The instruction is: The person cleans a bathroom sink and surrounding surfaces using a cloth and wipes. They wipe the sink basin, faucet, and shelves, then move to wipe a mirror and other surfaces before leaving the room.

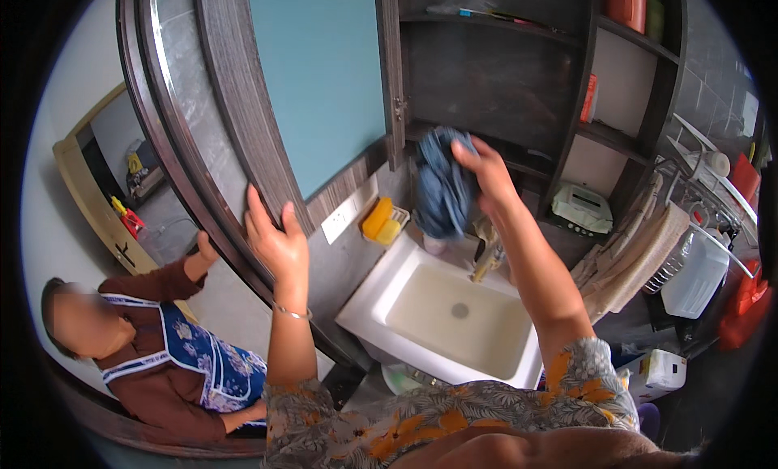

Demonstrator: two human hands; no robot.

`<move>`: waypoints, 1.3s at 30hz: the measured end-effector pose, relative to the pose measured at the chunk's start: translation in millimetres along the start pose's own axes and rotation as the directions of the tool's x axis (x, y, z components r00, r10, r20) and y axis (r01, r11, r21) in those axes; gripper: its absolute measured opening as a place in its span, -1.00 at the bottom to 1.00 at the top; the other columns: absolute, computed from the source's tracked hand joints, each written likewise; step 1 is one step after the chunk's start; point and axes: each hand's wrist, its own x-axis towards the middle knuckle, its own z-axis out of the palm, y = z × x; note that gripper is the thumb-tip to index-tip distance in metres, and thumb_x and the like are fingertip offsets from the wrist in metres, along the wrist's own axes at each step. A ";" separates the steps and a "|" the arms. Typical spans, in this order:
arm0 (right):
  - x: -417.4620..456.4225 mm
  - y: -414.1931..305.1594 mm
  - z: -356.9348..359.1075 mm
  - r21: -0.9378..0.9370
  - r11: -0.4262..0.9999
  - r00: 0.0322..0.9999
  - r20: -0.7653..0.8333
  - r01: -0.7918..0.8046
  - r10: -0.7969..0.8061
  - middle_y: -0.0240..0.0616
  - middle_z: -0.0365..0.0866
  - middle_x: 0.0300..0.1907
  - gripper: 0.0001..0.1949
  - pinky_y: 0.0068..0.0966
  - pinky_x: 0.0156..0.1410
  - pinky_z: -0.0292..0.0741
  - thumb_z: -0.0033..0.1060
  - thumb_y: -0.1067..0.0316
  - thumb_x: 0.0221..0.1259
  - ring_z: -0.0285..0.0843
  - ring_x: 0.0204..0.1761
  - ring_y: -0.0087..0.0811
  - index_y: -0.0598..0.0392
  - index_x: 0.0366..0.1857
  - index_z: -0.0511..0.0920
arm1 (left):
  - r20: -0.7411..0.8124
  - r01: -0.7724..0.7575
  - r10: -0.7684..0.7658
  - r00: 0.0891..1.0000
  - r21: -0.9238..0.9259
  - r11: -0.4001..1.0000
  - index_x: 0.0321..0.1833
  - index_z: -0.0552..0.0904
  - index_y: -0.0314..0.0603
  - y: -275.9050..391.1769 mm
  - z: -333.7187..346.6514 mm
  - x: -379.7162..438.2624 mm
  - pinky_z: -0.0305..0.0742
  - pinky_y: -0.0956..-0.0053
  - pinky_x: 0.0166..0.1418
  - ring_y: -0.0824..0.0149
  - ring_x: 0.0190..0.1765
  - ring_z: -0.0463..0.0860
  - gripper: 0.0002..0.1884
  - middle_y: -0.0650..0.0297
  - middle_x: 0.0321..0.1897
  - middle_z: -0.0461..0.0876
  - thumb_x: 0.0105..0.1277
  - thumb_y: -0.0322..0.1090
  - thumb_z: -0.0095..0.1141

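Observation:
In my right hand (486,168) is a bunched blue cloth (444,183), raised in front of the dark cabinet shelves (486,74) and above the back rim of the sink. My left hand (279,244), with a bracelet on its wrist, is at the lower outer corner of the cabinet door (231,74), which has a mirror-like blue-green panel (322,92). Its fingers are spread and touch or nearly touch the frame; exact contact cannot be told. Below is a white sink (377,280) holding cloudy water, with a faucet (486,265) at its back.
A person (152,359) in a flowered apron stands at the left beyond the door frame, one hand raised. A yellow soap holder (383,220) and a socket (341,217) are on the wall. Towels (650,256) hang at the right below a metal rack.

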 end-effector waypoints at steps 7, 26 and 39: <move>173.7 45.7 80.0 -0.738 0.286 0.613 0.212 0.611 -0.761 0.08 -0.01 0.41 -0.39 -0.22 0.41 0.13 0.11 0.08 0.20 0.05 0.36 0.12 -0.18 0.35 0.20 | 0.016 -0.080 0.084 0.996 -0.160 0.984 0.30 0.29 -0.46 -5.0 1.2 -0.8 0.48 0.20 -0.05 -0.10 -0.11 0.57 -0.44 -0.14 -0.04 0.52 0.28 -0.36 0.10; 193.0 -64.8 200.3 -0.567 0.192 0.294 0.093 0.801 -0.951 -0.10 0.43 0.16 -0.59 -0.12 0.31 0.15 -0.09 0.14 0.30 0.24 0.28 -0.06 0.06 0.16 0.39 | -0.018 -0.087 0.086 0.996 -0.324 0.942 0.30 0.22 -0.60 -6.7 14.8 -4.2 0.35 0.18 0.20 -0.16 0.14 0.46 -0.46 -0.26 0.17 0.37 0.33 -0.41 0.00; 167.0 -110.3 268.5 -0.313 -0.229 -0.079 0.426 0.922 -0.901 -0.06 0.36 0.23 -0.55 -0.15 0.40 0.12 -0.03 0.17 0.28 0.21 0.28 0.05 0.11 0.21 0.37 | -0.010 -0.078 0.079 0.997 -0.288 0.954 0.32 0.18 -0.59 -11.3 8.9 -6.1 0.32 0.23 0.25 -0.09 0.21 0.41 -0.43 -0.25 0.22 0.31 0.33 -0.36 -0.02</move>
